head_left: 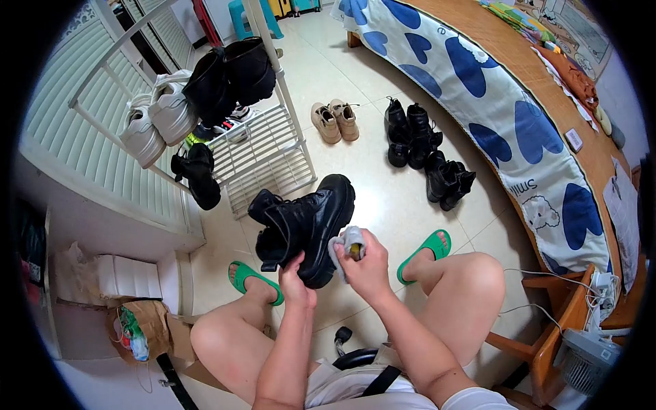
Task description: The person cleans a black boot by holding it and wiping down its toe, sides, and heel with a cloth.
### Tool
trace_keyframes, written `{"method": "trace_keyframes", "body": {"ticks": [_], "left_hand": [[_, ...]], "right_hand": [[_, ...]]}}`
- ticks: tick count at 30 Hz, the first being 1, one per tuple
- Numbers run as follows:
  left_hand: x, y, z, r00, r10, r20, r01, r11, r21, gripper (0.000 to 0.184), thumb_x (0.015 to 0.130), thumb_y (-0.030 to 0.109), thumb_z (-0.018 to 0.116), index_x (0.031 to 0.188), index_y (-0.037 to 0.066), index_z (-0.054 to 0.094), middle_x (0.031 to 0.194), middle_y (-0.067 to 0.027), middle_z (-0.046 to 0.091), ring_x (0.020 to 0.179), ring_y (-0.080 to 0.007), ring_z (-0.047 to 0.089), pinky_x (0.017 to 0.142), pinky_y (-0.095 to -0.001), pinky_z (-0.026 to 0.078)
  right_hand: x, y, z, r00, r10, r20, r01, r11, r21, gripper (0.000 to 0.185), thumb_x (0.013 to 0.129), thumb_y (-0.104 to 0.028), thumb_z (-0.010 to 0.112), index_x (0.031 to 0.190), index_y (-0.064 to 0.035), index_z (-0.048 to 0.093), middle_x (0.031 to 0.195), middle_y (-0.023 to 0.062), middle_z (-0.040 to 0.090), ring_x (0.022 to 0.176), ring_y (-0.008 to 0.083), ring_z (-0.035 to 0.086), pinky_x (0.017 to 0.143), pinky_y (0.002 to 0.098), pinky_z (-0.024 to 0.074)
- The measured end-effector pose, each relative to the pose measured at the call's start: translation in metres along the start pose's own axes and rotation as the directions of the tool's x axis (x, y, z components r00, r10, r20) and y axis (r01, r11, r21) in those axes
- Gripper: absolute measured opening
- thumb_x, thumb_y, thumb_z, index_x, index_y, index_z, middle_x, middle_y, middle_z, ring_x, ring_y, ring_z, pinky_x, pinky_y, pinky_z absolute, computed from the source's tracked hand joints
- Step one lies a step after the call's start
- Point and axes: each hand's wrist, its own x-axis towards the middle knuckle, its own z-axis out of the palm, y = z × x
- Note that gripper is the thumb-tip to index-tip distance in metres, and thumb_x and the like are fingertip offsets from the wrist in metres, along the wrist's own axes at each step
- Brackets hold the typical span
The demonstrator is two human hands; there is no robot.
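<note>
A black lace-up boot (307, 222) is held up in front of me, toe pointing away and sole facing right. My left hand (296, 281) grips it at the heel end, beside its pull tab. In my right hand (367, 268) is a bunched grey cloth (347, 247), with something yellowish showing in its folds. The cloth is at the right side of the boot's sole, near the heel; whether it presses on the sole is hard to tell.
A white metal rack (256, 160) with several shoes stands at the upper left. Beige shoes (335, 121) and black boots (410, 133) stand on the floor ahead. A bed (471, 75) runs along the right, a wooden chair (547, 342) below it. A paper bag (152, 326) is at left.
</note>
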Motion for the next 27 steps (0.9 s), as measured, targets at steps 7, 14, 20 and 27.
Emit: {"method": "trace_keyframes", "body": {"ticks": [7, 14, 20, 27], "left_hand": [[0.010, -0.001, -0.018, 0.986, -0.150, -0.073, 0.145, 0.987, -0.071, 0.032, 0.081, 0.005, 0.060, 0.112, 0.000, 0.061, 0.112, -0.0106, 0.065, 0.102, -0.0246, 0.064, 0.092, -0.0387, 0.051], [-0.002, 0.005, 0.006, 0.996, -0.081, -0.047, 0.080, 0.996, -0.030, 0.030, 0.083, 0.004, 0.057, 0.112, -0.001, 0.060, 0.111, -0.0131, 0.065, 0.098, -0.0281, 0.065, 0.089, -0.0395, 0.053], [-0.004, 0.011, 0.007, 0.973, -0.228, -0.033, 0.222, 0.967, -0.124, 0.026, 0.087, 0.010, 0.055, 0.110, -0.002, 0.060, 0.107, -0.0138, 0.067, 0.095, -0.0279, 0.066, 0.085, -0.0392, 0.054], [0.008, 0.002, -0.011, 0.988, -0.123, -0.097, 0.116, 0.990, -0.080, 0.025, 0.085, 0.009, 0.058, 0.108, -0.001, 0.061, 0.107, -0.0111, 0.066, 0.096, -0.0245, 0.066, 0.087, -0.0365, 0.052]], "right_hand": [[-0.018, -0.004, 0.008, 0.982, -0.175, 0.074, 0.180, 0.982, -0.058, 0.024, 0.078, -0.014, 0.073, 0.094, -0.0001, 0.062, 0.084, 0.0168, 0.063, 0.078, 0.0315, 0.063, 0.071, 0.0365, 0.0499], [0.014, 0.022, -0.008, 0.995, 0.065, -0.071, -0.067, 0.998, -0.017, 0.023, 0.082, -0.013, 0.072, 0.099, -0.0006, 0.063, 0.087, 0.0089, 0.066, 0.076, 0.0170, 0.063, 0.071, 0.0311, 0.0511], [0.008, 0.006, -0.015, 0.986, 0.157, -0.050, -0.143, 0.967, 0.211, 0.025, 0.080, -0.009, 0.074, 0.100, -0.0005, 0.062, 0.090, 0.0055, 0.066, 0.080, 0.0115, 0.061, 0.073, 0.0286, 0.0517], [-0.006, -0.018, 0.004, 0.849, -0.516, 0.113, 0.525, 0.848, -0.074, 0.039, 0.058, 0.006, 0.070, 0.094, -0.0057, 0.062, 0.093, 0.0101, 0.063, 0.086, 0.0329, 0.058, 0.077, 0.0398, 0.0476]]}}
